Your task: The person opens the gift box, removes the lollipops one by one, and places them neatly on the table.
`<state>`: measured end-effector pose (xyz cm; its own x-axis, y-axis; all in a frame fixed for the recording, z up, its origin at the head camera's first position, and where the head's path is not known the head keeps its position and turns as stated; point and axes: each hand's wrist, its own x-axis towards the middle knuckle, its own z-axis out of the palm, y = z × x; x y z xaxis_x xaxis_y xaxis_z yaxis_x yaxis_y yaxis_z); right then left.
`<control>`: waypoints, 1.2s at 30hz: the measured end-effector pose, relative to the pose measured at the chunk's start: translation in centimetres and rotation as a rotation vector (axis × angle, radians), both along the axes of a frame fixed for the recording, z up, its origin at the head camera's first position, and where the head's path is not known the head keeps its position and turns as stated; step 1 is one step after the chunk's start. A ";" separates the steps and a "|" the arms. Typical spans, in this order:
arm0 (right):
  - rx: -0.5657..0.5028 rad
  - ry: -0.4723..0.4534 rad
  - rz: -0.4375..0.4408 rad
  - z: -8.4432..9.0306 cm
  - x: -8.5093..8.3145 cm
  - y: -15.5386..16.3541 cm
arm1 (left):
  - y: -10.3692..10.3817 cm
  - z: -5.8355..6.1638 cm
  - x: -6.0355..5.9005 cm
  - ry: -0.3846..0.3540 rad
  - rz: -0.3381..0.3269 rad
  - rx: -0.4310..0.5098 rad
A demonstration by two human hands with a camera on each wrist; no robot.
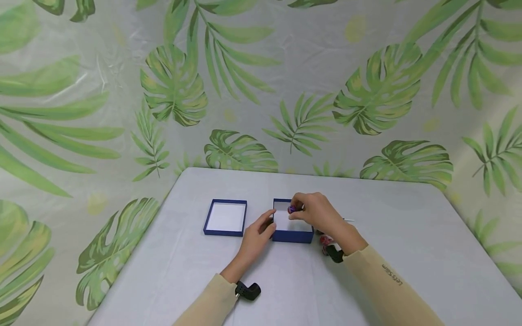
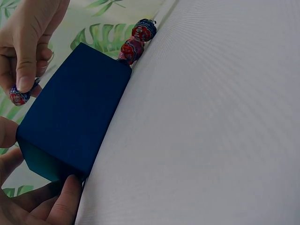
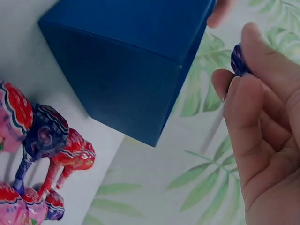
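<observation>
My right hand [image 1: 320, 213] pinches a lollipop [image 1: 291, 209] in a purple-and-red wrapper above the open blue box [image 1: 292, 237]. In the right wrist view, its white stick [image 3: 213, 125] points down out of the fingers. My left hand [image 1: 254, 237] rests against the box's left side, its fingertips at the rim and near the lower corner. Seen from the left wrist, the lollipop's wrapped head [image 2: 19, 96] is beside the box's upper edge. The part of the box interior visible from the head is white.
A shallow blue-edged lid [image 1: 223, 233] with a white inside lies left of the box. Several wrapped lollipops [image 3: 46, 131] in red, pink and purple lie to the box's right, partly hidden by my right wrist in the head view. A white cloth [image 1: 155, 290] covers the table.
</observation>
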<state>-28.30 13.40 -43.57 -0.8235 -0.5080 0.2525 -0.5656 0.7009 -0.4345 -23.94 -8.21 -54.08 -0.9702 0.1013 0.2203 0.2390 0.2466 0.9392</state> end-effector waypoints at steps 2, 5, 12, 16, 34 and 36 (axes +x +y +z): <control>0.007 0.014 0.007 0.2 0.1 0.0 | 0.0 0.0 0.0 0.006 0.000 -0.004; 0.030 0.041 0.019 0.4 0.2 0.2 | 0.1 0.2 0.1 0.006 0.008 -0.003; 0.118 0.144 -0.014 0.9 0.9 0.9 | 0.2 0.3 0.2 0.005 0.017 0.008; 0.142 0.148 -0.042 1.1 1.2 1.5 | 0.1 0.1 0.2 0.006 0.035 -0.009; 0.092 0.063 -0.059 2.0 2.4 5.3 | 0.1 0.4 0.3 0.026 0.021 0.004; 0.104 0.065 -0.059 2.0 2.6 5.9 | 0.1 0.4 0.2 0.022 0.016 -0.004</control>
<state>-25.66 19.27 -41.59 -0.8365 -0.4852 0.2548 -0.5465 0.7731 -0.3220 -23.75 -8.13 -53.71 -0.9667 0.0865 0.2409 0.2552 0.2543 0.9328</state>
